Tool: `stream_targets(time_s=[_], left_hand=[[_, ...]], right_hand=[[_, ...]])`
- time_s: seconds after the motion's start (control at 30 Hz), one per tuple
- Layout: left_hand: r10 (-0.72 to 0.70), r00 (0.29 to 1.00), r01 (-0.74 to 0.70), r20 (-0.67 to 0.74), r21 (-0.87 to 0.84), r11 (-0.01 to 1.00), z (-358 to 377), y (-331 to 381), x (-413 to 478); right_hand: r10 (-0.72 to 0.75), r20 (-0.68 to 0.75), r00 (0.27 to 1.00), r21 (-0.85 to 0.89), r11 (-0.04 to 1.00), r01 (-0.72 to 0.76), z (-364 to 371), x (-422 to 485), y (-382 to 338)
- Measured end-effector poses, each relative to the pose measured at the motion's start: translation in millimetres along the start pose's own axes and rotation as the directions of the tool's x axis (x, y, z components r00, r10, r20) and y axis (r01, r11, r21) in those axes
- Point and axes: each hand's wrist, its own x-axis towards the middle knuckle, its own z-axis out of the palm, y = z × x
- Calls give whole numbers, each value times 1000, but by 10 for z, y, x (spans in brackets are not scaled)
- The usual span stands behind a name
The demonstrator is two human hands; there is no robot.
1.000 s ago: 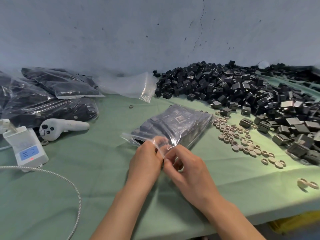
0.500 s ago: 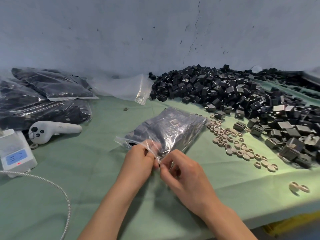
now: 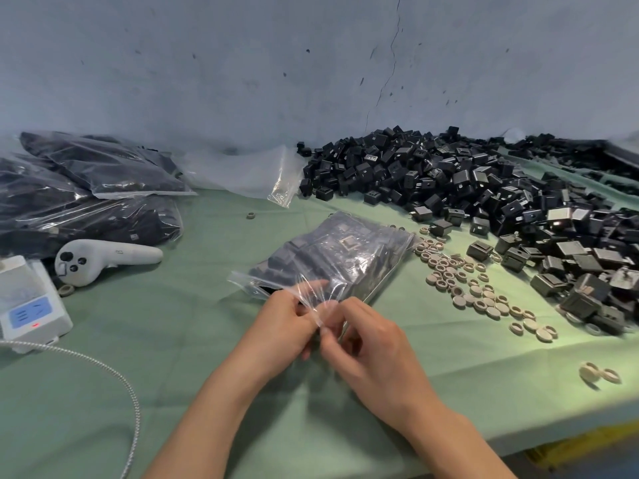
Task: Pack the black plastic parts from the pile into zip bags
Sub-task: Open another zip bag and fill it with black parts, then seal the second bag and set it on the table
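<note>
A clear zip bag (image 3: 349, 261) filled with black plastic parts lies on the green table (image 3: 173, 340) in the middle. My left hand (image 3: 280, 323) and my right hand (image 3: 363, 344) meet at its near, open end, and both pinch the clear plastic lip there. The big pile of loose black parts (image 3: 484, 195) spreads across the back right of the table.
Several filled bags (image 3: 86, 195) are stacked at the back left, with empty clear bags (image 3: 249, 174) beside them. A white controller (image 3: 103, 259), a white device (image 3: 29, 302) and a braided cable (image 3: 114, 375) lie at the left. Beige rings (image 3: 473, 288) are scattered right of the bag.
The view has shifted slightly. Both hands stay pinched on the bag's near edge, with my fingers working a little along the lip.
</note>
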Motion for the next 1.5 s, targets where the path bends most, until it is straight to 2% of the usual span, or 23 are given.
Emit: stream_targets(time_s=[0.13,0.33,0.43,0.53,0.63,0.67,0.73,0.8,1.0,1.1,1.17,1.27,1.33,1.37,1.43,1.5], left_hand=[[8,998,-5,-61,53,999,54,-72,63],[12,944,63,-330,216,974,147,-68,42],[18,946,64,-324,240,969,141,-61,36],[-15,965,38,-261,85,996,110,-39,-9],[-116,954,87,-277,-115,990,61,18,-77],[-175,938,108,-298,-229,967,35,46,-98],[-322,891,132,-320,-497,858,-37,116,-128],[-399,860,121,-319,-631,766,-127,142,-125],[-394,828,217,-399,-419,882,-408,20,-42],[-387,770,242,-507,-329,913,-515,-75,-54],[-400,739,230,-542,-355,906,-559,-91,-28],[-432,754,241,-495,-403,883,-620,-83,48],[-434,774,258,-461,-396,881,-648,-107,91],[-434,779,261,-453,-394,881,-658,-119,103],[-436,785,265,-441,-398,878,-673,-153,115],[-439,787,275,-434,-390,879,-693,-170,119]], right_hand=[[7,9,1000,6,1000,-7,15,-5,-6],[1,18,1000,30,1000,-1,-1,-10,3],[-1,18,1000,18,1000,0,0,-5,5],[0,28,1000,-26,1000,1,-9,-2,6],[0,17,1000,-94,996,1,-7,-6,-14],[1,18,1000,-123,992,1,0,-10,-26],[6,31,1000,-176,984,0,26,-26,-60],[-1,42,999,-231,973,10,52,-39,-94],[-3,138,990,-372,927,55,90,-85,-103],[27,163,986,-387,921,38,76,-112,-94],[54,182,982,-346,938,12,58,-143,-84],[131,179,975,-175,979,-99,0,-164,-93],[251,70,965,-42,968,-248,-46,-148,-88],[343,-5,939,27,939,-343,-72,-125,-82],[570,-66,819,216,810,-546,-105,-62,-36],[732,34,681,418,608,-675,-127,21,6]])
